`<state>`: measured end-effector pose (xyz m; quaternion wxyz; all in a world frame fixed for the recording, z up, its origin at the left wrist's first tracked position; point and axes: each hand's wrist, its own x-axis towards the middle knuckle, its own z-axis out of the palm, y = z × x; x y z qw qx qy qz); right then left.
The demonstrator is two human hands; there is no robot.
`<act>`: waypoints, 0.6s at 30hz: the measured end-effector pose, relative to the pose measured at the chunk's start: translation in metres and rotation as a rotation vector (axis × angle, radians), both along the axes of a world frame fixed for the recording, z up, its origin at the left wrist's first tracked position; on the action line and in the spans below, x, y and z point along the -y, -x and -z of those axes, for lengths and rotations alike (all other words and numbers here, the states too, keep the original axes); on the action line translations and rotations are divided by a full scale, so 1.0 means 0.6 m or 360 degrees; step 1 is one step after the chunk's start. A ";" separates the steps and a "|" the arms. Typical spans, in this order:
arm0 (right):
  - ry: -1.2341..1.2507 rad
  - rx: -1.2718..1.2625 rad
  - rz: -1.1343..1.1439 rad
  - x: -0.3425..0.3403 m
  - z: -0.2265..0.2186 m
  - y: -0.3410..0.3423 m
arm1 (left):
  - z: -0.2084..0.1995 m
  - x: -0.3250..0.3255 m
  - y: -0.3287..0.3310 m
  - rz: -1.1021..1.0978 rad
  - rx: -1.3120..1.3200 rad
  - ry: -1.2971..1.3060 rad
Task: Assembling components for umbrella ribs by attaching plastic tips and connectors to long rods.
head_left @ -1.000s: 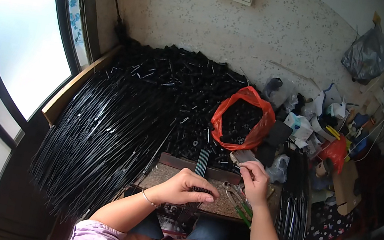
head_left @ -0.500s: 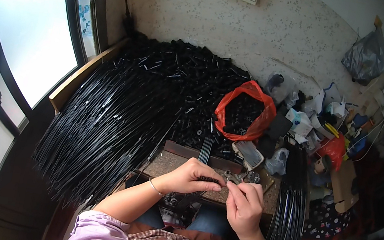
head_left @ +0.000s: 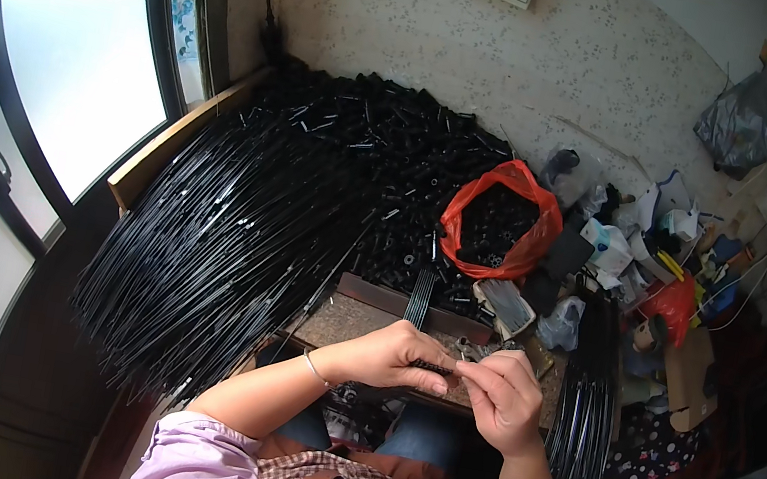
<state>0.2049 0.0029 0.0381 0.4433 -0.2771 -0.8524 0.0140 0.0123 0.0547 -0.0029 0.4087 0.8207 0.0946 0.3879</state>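
Rods (head_left: 421, 297) at centre, gripped by left fingers (head_left: 421, 379), could be spilled by loosening; right fingers (head_left: 486, 383) are pinched, contents unclear.

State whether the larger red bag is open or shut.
The larger red bag is open: its mouth is spread wide, and small black parts show inside.

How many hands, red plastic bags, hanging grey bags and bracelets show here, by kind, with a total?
Hands: 2 (left hand, right hand)
Red plastic bags: 2 (open bag, crumpled bag)
Hanging grey bag: 1
Bracelet: 1
Total: 6
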 end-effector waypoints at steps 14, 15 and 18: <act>0.0012 0.0076 0.0077 0.000 -0.011 0.035 | 0.001 0.004 0.005 -0.0098 0.0009 0.0035; -0.0021 0.0182 0.0157 0.000 -0.012 0.040 | 0.002 0.006 0.008 -0.0151 -0.0049 0.0097; -0.0059 0.0277 0.0090 0.002 -0.012 0.047 | 0.012 0.008 0.014 -0.0137 -0.0232 0.0096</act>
